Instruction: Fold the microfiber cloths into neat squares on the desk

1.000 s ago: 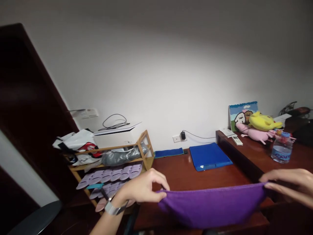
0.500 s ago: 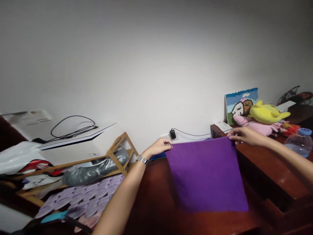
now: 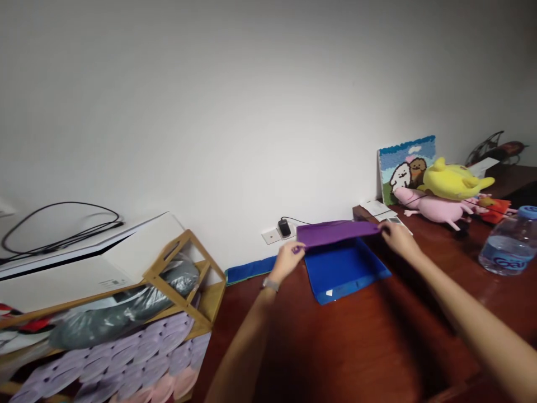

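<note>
Now | both hands' fingers point(image 3: 298, 248) pinch purple cloth point(image 3: 335, 234), swung up over blue cloth point(image 3: 346, 268)

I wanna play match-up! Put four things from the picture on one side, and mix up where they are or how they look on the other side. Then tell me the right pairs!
Things:
1. purple cloth
2. yellow toy
3. black plug
4. bottle

Places and looks:
A. in the wall
B. has a blue cap
C. held by the left hand and right hand
D. on top of the pink toy

Right pairs: 1-C, 2-D, 3-A, 4-B
</note>
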